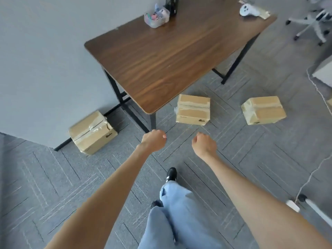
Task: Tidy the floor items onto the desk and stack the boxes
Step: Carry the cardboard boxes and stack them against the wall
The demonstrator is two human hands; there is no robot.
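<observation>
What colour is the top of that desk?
The desk top is dark brown with a wood-grain pattern, seen in the head view.

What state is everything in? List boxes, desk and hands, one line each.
Desk: no box on it; small items at its far edge.
Left box: on the carpet by the wall, taped, unstacked.
Middle box: on the carpet, taped, unstacked.
Right box: on the carpet, taped, unstacked.
Left hand: fingers curled, holding nothing.
Right hand: fingers curled, holding nothing.
</observation>
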